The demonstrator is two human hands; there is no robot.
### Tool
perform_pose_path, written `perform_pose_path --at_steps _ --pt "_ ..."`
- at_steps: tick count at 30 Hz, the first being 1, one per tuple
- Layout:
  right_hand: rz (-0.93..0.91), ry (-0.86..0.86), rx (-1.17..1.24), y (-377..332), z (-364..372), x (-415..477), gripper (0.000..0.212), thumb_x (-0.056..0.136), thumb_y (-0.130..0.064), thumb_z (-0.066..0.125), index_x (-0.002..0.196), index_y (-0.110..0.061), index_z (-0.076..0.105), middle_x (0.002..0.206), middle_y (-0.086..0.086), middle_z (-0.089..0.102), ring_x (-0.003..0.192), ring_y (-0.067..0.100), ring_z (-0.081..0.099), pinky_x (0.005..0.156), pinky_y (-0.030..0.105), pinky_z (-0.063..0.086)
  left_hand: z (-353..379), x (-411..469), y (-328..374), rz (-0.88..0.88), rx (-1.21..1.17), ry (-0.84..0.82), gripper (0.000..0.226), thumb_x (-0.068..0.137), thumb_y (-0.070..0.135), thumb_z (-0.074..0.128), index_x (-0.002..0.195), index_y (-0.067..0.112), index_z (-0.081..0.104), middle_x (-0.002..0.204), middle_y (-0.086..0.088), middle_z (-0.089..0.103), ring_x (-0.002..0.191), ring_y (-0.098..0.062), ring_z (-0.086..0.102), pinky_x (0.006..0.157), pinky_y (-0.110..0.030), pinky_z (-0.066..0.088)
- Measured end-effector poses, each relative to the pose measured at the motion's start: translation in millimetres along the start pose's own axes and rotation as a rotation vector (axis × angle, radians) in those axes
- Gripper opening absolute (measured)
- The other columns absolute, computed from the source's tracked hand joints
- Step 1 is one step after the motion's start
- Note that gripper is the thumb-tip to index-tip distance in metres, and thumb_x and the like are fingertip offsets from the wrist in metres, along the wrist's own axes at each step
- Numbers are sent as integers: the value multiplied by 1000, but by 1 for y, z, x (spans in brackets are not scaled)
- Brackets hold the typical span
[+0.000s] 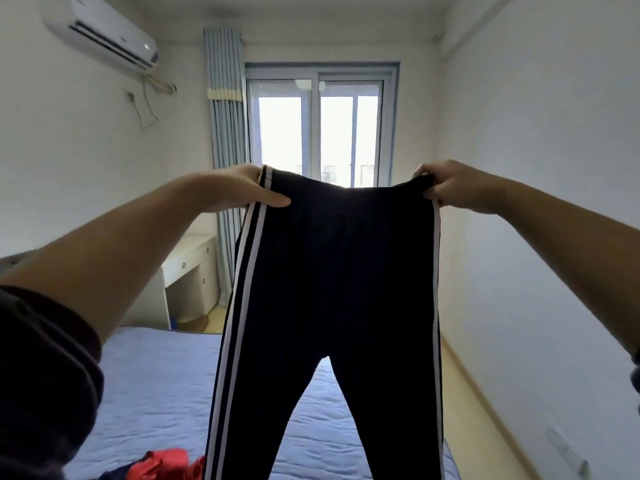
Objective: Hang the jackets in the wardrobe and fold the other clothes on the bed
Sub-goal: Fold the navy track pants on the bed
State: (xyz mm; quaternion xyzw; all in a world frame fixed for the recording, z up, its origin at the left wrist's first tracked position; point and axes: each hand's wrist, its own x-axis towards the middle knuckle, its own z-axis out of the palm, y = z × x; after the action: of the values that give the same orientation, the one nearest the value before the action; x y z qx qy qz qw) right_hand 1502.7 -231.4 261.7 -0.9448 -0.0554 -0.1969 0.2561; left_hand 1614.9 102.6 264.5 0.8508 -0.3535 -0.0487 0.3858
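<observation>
Aloft, left hand (242, 188), right hand (453, 187) pinching trousers (346, 271)

The bed (156, 393) lies well below both hands, under a blue quilted cover with shallow creases. Below the left hand (242, 188) and much nearer the person, a crumpled red garment (162, 462) lies on the cover at the bottom edge of view. A dark cloth (110, 475) touches its left side. The trousers (332, 271), gripped by the left hand and the right hand (450, 187), hide the bed's middle, and whether their legs touch the cover cannot be told. Below the right hand, a strip of pale wood floor (457, 393) runs just beside the bed.
</observation>
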Motion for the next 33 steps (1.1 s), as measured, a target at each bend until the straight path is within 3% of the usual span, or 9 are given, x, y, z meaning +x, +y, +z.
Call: perform_pose_path --at_steps 5,7,9,13,20,25,28,30,33 --pt "35 37 434 6 16 -5 18 91 -4 39 89 -18 51 79 1 46 71 14 44 61 25 37 14 1 -11 -15 -288 -52 31 75 15 72 105 10 65 96 -8 74 88 -22 71 67 -24 56" --pt "7 9 427 6 20 -9 3 95 -21 50 93 -21 52 83 -2 50 73 11 49 62 22 40 20 2 -13 13 -333 10 22 77 16 72 99 12 69 94 -8 74 84 -23 72 64 -25 57" --pt "-14 -38 302 9 20 -13 17 88 -34 64 98 -25 52 90 -3 56 79 10 56 64 20 45 21 1 -15 28 -346 -23 30 78 31 71 101 11 69 97 -10 73 86 -24 71 67 -27 57" --pt "-15 -111 302 18 16 -17 8 88 -17 65 92 -21 60 80 -11 68 84 13 64 69 22 48 14 -1 -23 36 -394 -61 63 82 50 59 117 -2 56 101 -15 66 90 -28 65 76 -33 55" --pt "-25 -236 523 33 7 -17 20 93 3 48 93 -10 64 79 -3 69 79 11 67 70 23 55 18 0 -42 38 -392 206 39 70 44 69 91 12 70 82 -3 74 76 -17 72 59 -24 56" --pt "117 -206 675 34 18 -8 24 95 -1 38 95 -13 58 66 -8 65 59 3 63 53 18 50 18 1 -39 20 -332 163 27 64 38 77 81 17 75 82 -6 75 75 -20 73 59 -22 55" --pt "104 -254 630 30 29 -11 13 92 -24 56 89 -21 69 74 -7 69 67 4 67 56 15 50 17 -1 -41 -73 -253 111 28 70 33 78 87 12 72 80 -6 74 72 -19 72 57 -21 55" --pt "156 -270 533 31 37 -13 28 80 -35 72 102 -17 69 95 -2 74 88 14 71 71 22 56 22 -1 -44 -128 -170 144 25 77 33 75 83 9 69 72 -4 72 67 -17 70 57 -21 53" --pt "254 -3 392 33 68 -10 24 81 -24 74 99 -8 69 93 7 73 83 20 70 74 27 54 49 4 -49 -227 -20 336 27 82 30 71 70 11 56 66 -5 55 60 -17 54 57 -24 43"
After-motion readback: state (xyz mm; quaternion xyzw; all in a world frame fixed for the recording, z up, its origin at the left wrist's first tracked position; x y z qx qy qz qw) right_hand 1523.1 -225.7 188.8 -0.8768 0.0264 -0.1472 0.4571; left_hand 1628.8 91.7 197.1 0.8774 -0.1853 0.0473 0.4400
